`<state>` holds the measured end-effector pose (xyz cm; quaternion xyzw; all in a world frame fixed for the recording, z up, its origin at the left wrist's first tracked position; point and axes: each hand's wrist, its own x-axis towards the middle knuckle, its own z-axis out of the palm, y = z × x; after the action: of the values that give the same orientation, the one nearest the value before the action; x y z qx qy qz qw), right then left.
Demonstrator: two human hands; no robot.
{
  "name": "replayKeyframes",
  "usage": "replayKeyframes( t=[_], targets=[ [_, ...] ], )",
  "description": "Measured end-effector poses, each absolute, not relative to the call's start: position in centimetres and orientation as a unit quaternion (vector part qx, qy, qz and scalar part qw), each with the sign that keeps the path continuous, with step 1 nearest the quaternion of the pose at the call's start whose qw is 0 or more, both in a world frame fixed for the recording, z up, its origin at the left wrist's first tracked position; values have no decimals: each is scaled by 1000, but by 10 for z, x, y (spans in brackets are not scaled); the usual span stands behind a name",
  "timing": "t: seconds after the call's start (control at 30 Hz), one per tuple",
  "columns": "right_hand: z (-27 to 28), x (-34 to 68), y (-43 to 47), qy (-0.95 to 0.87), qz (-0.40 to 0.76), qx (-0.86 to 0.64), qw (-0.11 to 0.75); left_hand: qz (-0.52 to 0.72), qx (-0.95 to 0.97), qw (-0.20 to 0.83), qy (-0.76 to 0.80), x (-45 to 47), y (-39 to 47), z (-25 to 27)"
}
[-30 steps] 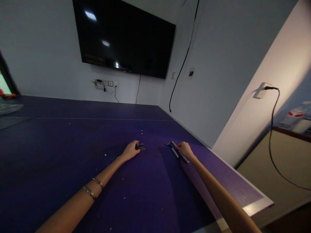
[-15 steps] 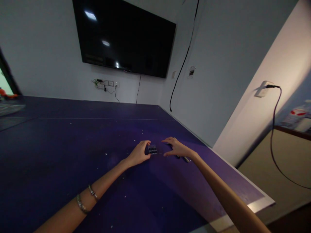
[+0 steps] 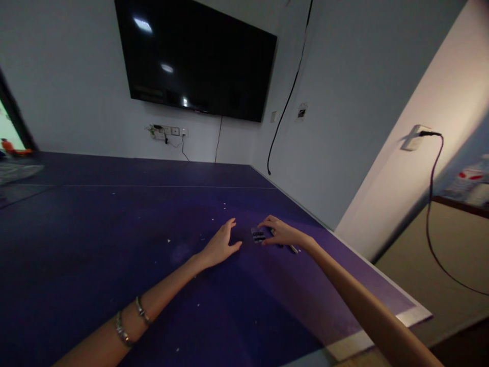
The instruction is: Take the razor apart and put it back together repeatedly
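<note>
A small clear case (image 3: 257, 235) with dark pieces in rows is low over the purple tabletop or on it; I cannot tell which. The thumb and index finger of my right hand (image 3: 282, 233) pinch its right side from above and below. To the left of the case, my left hand (image 3: 218, 247) has its thumb and fingers apart, with nothing between them. A slim, pen-like thing (image 3: 293, 249) lies on the table, partly hidden under my right hand.
Small white specks are scattered over the purple table (image 3: 114, 229). A large screen (image 3: 194, 56) hangs on the wall behind, above sockets with cables. A black cable (image 3: 282, 112) dangles at the right wall. Clear plastic (image 3: 19, 172) lies at far left.
My left hand has let go of the clear case and opened. The case has moved right, into the fingers of my right hand.
</note>
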<state>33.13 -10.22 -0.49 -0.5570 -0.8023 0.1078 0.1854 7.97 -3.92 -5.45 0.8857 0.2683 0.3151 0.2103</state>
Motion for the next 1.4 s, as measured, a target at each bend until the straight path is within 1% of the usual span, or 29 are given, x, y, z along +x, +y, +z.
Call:
replayKeyframes(
  t=[0.07,0.2,0.3,0.4,0.5,0.63,0.77,0.93,1.2,1.27,1.4],
  targets=[
    [-3,364,-101,-793,121,-572,174,312,883,188,296,66,-24,-61],
    [-4,434,-100,-725,127,-663,139,299,874,128,361,27,19,-77],
    [-11,469,-100,-696,132,-698,109,298,860,98,402,-2,50,-90],
    [-21,485,-98,-668,145,-719,127,289,845,85,441,-19,69,-100],
    [-34,492,-94,-633,202,-737,128,283,837,80,460,-24,73,-103],
    [-48,499,-89,-599,259,-750,110,270,853,68,441,-20,64,-101],
    [-55,504,-84,-603,269,-745,97,267,867,55,418,-19,61,-102],
    [-54,502,-82,-622,260,-738,30,266,875,46,403,-20,67,-110],
    [-47,487,-88,-605,260,-751,53,264,877,49,398,-19,63,-106],
    [-47,486,-84,-596,230,-767,63,267,875,53,401,-19,60,-104],
    [-48,482,-65,-640,105,-755,100,292,858,70,416,-19,60,-102]
  ],
)
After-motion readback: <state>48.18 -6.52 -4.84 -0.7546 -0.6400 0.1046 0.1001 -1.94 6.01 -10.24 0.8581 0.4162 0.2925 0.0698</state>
